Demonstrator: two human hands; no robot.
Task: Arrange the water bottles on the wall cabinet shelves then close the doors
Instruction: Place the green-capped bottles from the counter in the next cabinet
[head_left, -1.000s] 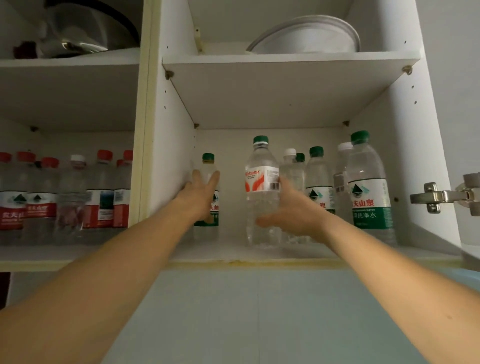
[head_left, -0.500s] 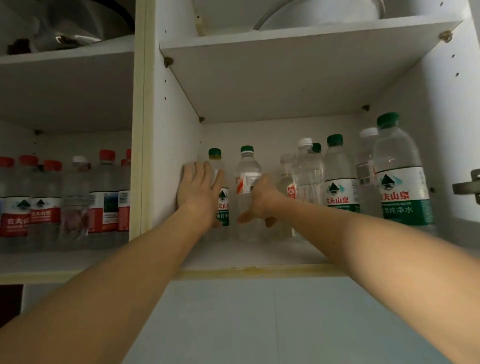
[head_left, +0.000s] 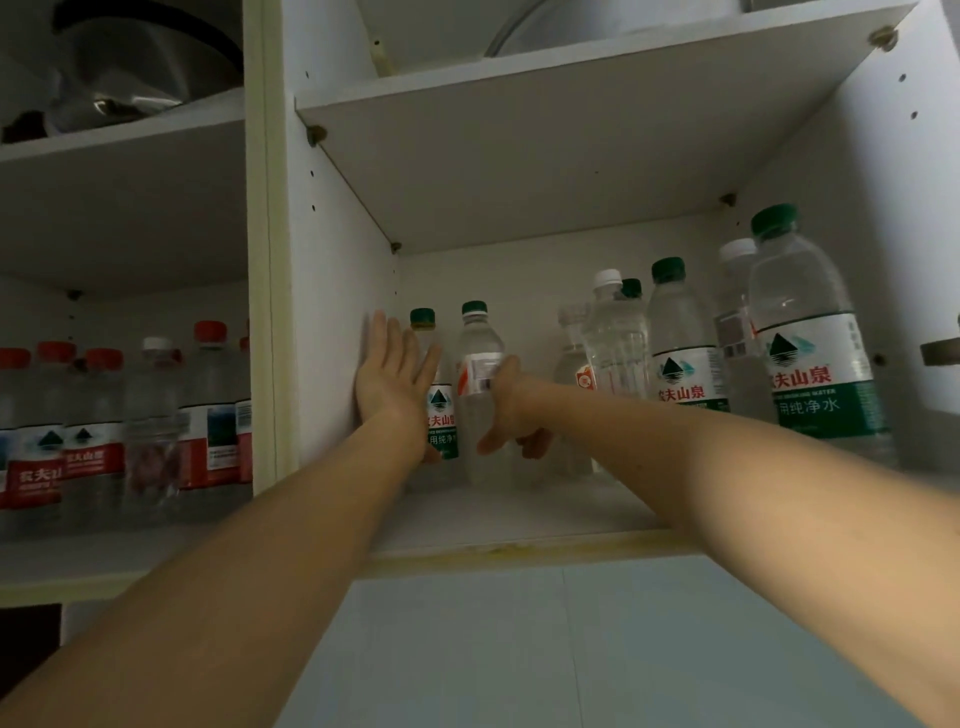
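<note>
Right hand (head_left: 511, 410) is wrapped around the lower body of the clear plastic water bottle with the orange-and-white label and green cap (head_left: 480, 384), which stands deep in the right compartment of the white wall cabinet (head_left: 332, 291), just beside the green-labelled bottle (head_left: 440, 410) in the back left corner. Left hand (head_left: 392, 379) is flat with fingers straight, against the side wall and in front of that corner bottle, holding nothing. I'd keep the base flat on the shelf and nudge it in snug so neither tips, then let go
</note>
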